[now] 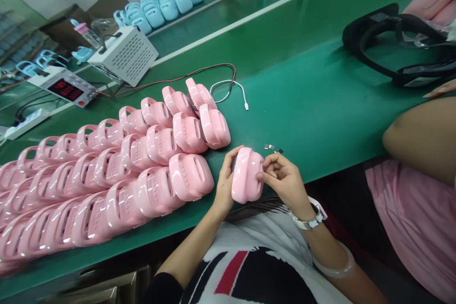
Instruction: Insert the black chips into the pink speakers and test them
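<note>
Above the table's near edge, my left hand [225,184] grips a glossy pink plastic device with a carry handle [245,175] by its left side. The device is tilted, its handle side up. My right hand [287,178] is at the device's right side, thumb and forefinger pinched against it near a slot. Whatever is between those fingertips is too small to make out. Just beyond my right hand, several small dark and silver pieces [272,147] lie on the green table [302,118].
Rows of matching pink devices [156,145] fill the table's left side. Behind them are a white cable [245,104], a power supply with red digits [67,88] and a grey vented box [124,57]. Light blue devices [167,4] line the back. A black headset [377,47] and another person's arm [423,137] are right.
</note>
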The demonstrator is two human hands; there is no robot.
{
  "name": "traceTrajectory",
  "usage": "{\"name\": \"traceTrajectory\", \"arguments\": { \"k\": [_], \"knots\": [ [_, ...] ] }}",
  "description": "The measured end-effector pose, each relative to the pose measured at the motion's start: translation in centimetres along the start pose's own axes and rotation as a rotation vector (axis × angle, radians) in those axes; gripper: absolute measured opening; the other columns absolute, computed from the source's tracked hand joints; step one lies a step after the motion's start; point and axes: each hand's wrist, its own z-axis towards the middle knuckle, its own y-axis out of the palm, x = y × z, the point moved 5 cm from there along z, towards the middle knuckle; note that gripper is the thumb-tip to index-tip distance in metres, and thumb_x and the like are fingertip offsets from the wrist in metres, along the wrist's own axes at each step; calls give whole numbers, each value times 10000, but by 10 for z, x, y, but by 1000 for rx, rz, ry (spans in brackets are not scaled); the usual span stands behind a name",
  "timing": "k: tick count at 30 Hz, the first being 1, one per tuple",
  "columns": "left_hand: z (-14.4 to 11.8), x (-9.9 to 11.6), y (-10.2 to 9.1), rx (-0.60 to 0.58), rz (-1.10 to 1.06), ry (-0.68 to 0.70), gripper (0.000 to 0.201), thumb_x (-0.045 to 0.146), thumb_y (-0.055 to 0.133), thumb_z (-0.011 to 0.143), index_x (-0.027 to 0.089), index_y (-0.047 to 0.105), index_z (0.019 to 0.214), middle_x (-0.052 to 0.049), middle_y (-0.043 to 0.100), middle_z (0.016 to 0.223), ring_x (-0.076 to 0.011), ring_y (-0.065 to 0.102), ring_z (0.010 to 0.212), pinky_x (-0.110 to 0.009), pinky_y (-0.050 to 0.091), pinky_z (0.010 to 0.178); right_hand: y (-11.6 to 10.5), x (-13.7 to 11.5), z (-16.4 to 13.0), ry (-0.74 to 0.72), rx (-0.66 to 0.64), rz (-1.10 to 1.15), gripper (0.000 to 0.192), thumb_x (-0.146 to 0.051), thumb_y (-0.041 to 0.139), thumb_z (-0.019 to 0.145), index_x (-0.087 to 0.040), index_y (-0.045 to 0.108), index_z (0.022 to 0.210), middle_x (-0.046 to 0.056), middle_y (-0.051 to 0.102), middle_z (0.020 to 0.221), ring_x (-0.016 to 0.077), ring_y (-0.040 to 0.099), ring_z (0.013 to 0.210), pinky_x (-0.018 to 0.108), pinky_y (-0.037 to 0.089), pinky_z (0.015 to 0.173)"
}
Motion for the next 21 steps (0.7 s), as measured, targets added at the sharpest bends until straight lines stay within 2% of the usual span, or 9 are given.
{"name": "traceTrajectory", "arguments": {
  "k": [2, 5, 7, 12, 17, 21],
  "knots": [
    [0, -1, -1, -5, -18, -2, 362, 246, 591, 825, 218, 599, 1186, -40, 627, 1218, -214, 565, 1142, -313, 441, 1016, 3, 11, 0, 26, 8, 44, 476, -491, 843, 593, -217, 486, 747, -118, 287, 513, 59, 242, 444, 189, 219, 410],
    [-1, 1, -1, 10, -35, 18, 347, 227, 602, 817, 227, 611, 1163, -18, 627, 1215, -195, 558, 1144, -285, 433, 1017, 3, 21, -1, 67, 35, 82, 537, -525, 847, 571, -224, 436, 742, -124, 273, 520, 55, 211, 451, 183, 185, 407],
    [-2, 1, -1, 26, -43, 9, 340, 219, 620, 801, 231, 623, 1141, -5, 626, 1213, -189, 552, 1150, -270, 430, 1012, 2, 23, -1, 117, 9, 99, 548, -525, 851, 566, -227, 426, 742, -125, 304, 506, 56, 240, 435, 183, 209, 400],
    [1, -3, -2, 54, -80, -106, 347, 252, 627, 782, 228, 629, 1129, -6, 646, 1153, -183, 584, 1031, -256, 473, 878, -1, 17, -1, 231, -175, 191, 451, -477, 827, 643, -213, 498, 801, -84, 461, 577, 74, 411, 476, 207, 386, 482],
    [6, -5, -3, 44, -133, -159, 318, 223, 641, 745, 221, 633, 1063, 1, 655, 1073, -161, 595, 944, -228, 477, 776, -3, 16, 1, 266, -149, 237, 453, -386, 884, 586, -201, 519, 780, -89, 459, 557, 62, 413, 489, 179, 350, 471],
    [7, -7, -3, -1, -161, -150, 343, 187, 640, 697, 234, 650, 1037, 10, 652, 1063, -170, 587, 1003, -227, 460, 828, -4, 20, 1, 279, -159, 272, 465, -361, 903, 562, -202, 525, 779, -90, 468, 551, 59, 430, 490, 175, 370, 486]
  ]
}}
